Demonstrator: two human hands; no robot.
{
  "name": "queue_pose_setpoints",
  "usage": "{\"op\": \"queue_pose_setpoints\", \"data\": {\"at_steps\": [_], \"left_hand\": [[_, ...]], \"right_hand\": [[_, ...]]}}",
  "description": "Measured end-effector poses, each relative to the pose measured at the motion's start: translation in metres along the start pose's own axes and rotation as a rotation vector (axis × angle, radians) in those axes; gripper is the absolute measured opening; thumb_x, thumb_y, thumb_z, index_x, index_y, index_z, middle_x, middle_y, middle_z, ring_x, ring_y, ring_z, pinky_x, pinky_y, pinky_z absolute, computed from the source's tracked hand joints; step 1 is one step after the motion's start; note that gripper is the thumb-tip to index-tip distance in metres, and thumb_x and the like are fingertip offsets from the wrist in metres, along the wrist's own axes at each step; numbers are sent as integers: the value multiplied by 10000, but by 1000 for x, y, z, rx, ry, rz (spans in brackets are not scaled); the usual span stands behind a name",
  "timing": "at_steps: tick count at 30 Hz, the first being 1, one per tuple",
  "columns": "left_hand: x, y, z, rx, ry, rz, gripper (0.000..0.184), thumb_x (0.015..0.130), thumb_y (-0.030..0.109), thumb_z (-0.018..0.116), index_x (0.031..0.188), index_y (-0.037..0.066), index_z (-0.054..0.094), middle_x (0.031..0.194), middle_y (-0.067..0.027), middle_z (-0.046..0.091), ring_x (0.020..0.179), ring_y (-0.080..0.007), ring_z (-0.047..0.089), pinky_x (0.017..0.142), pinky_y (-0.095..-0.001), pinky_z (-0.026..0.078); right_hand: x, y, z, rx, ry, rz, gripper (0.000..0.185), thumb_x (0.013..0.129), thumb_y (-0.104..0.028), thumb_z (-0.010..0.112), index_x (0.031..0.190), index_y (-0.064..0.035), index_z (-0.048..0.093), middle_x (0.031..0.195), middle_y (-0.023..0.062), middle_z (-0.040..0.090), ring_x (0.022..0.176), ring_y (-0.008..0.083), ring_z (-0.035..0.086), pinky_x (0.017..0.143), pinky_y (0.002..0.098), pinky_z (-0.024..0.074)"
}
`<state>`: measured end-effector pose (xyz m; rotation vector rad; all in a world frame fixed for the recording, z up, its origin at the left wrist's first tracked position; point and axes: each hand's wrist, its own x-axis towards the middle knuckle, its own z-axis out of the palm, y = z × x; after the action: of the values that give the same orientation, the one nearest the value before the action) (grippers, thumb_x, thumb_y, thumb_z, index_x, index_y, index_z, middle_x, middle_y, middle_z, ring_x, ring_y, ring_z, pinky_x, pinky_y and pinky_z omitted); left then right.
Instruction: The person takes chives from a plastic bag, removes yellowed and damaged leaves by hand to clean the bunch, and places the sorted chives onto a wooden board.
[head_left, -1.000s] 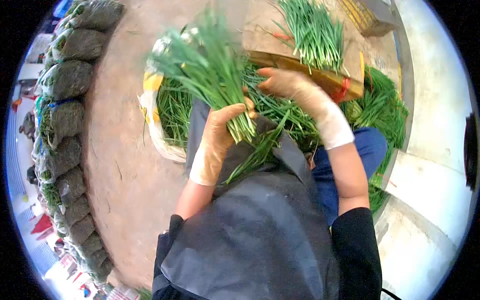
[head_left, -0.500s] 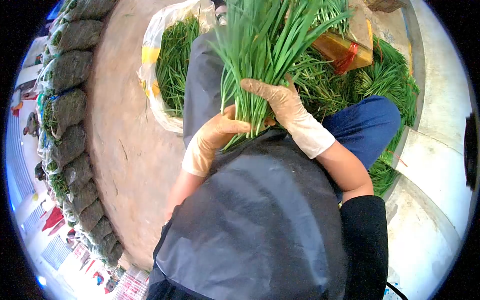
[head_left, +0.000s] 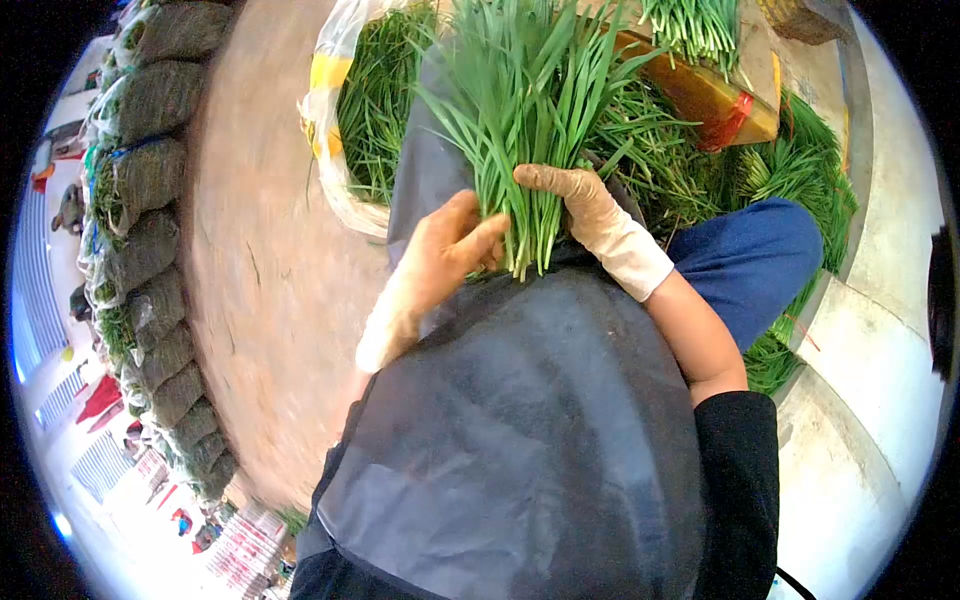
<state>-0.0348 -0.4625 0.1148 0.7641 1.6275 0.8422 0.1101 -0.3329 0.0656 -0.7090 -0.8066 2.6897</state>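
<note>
A bunch of garlic chives (head_left: pixel 530 150), long flat green leaves with pale stem ends down, stands upright over my lap. My right hand (head_left: pixel 585 205), in a soiled, light-coloured glove, is closed around its lower part, thumb across the front. Just left of the stem ends is my left hand (head_left: pixel 450 245), also gloved, its thumb and forefinger apart. Its thumb tip comes close to the stems; whether it touches them I cannot tell. A dark apron (head_left: pixel 520 430) covers my lap below the bunch.
A white and yellow plastic sack (head_left: pixel 330 110) of loose greens stands at upper left. At upper right, cut chives (head_left: pixel 700 30) lie on a yellowish box (head_left: pixel 725 105). Tied bundles (head_left: pixel 810 160) are piled beyond my right knee. Dark filled sacks (head_left: pixel 155 180) line the far left.
My left hand has come off the stem ends, moved slightly up, and its fingers have parted. My right hand still grips the bunch. The whole view has shifted somewhat.
</note>
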Motion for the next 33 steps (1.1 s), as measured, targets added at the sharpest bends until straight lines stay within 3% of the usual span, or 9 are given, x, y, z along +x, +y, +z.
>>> {"op": "queue_pose_setpoints", "data": {"at_steps": [9,13,15,17,19,24,29,31,33], "left_hand": [[-7,-6,11,197,-21,105,272,972,237,444,835,5,481,604,-110,570,555,-231,577,550,-351,447],[-8,-5,-14,517,14,115,404,880,358,605,1050,-6,559,821,-161,648,786,-253,638,708,-339,491],[1,-10,-26,-1,124,137,630,796,352,709,1273,15,473,1216,-149,566,1086,-230,551,926,-338,438],[9,-10,-18,-512,-70,316,741,755,288,754,1337,10,387,1263,-156,516,1147,-213,499,979,-332,394],[7,-6,7,-228,-51,81,805,733,252,770,1355,-16,335,1249,-162,506,1177,-209,465,1017,-352,348],[6,-3,10,-718,-246,-90,511,728,136,736,1168,7,511,733,-67,605,578,-113,530,490,-223,396],[-7,-6,10,-740,-199,-33,366,733,91,724,1055,13,566,734,-52,592,593,-117,532,514,-230,406],[-5,-17,16,-719,-158,-66,447,739,74,717,1142,6,537,765,-58,607,594,-115,520,508,-237,402],[-5,-20,20,-722,-128,-77,441,744,65,706,1146,5,537,809,-72,629,616,-113,512,538,-239,402]], "right_hand": [[19,3,5,194,-104,-19,494,787,-291,694,1156,12,569,1077,149,643,928,214,637,822,356,536],[15,-4,10,167,-70,17,479,789,-284,696,1144,18,588,1066,124,652,857,177,639,780,323,541],[9,-8,16,102,-19,5,424,805,-280,685,1096,21,616,1043,106,660,839,163,637,768,315,539],[14,3,21,101,-3,-72,392,795,-254,705,1078,8,632,1014,90,665,834,160,636,764,302,535],[24,18,29,-16,68,-347,386,771,-216,737,1081,-12,631,984,72,664,850,163,631,768,301,530],[-5,-11,20,-128,298,-385,382,782,-175,727,1120,-43,608,1080,51,630,1010,163,586,913,322,464],[-15,-34,-99,-1414,440,-472,494,863,-7,544,1332,-149,478,1326,90,515,1197,216,501,1068,322,350],[-4,-54,-103,-1267,963,47,414,881,-216,568,1280,-111,524,1324,169,486,1207,268,476,1017,368,356],[-15,-39,-130,-1661,1140,-667,425,851,-292,617,1199,-56,555,1202,163,552,1136,292,514,978,386,384]]}}
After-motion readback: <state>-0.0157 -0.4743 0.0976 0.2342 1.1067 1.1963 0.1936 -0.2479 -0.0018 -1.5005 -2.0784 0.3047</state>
